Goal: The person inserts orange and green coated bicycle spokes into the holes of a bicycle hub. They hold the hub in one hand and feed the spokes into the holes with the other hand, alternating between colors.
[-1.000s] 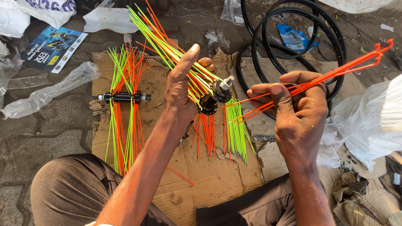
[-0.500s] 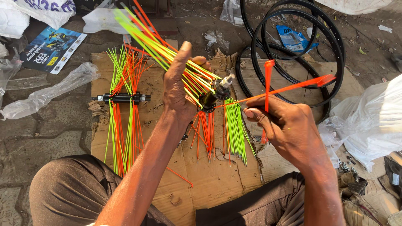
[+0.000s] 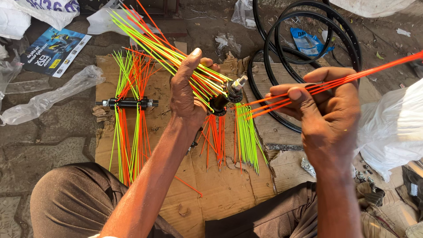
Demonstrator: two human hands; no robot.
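My left hand [image 3: 187,94] grips a black wheel hub [image 3: 225,96] with a silver axle end, together with a fan of green and orange spokes [image 3: 154,42] that stick up and left from it. More green and orange spokes [image 3: 246,136] hang down from the hub. My right hand [image 3: 328,112] pinches a few orange spokes [image 3: 374,69] that run from the hub out to the upper right. A second black hub [image 3: 128,103] laced with green and orange spokes lies on the cardboard [image 3: 224,194] to the left.
Black bicycle rims [image 3: 308,35] lie on the ground at the upper right. A white plastic bag [image 3: 392,132] sits at the right, clear plastic wrap [image 3: 53,97] and a printed leaflet [image 3: 53,50] at the left. My knees frame the cardboard's near edge.
My right hand has swung the orange spokes from pointing upright back out to the right and straightened them. The left hand keeps its hold on the hub.
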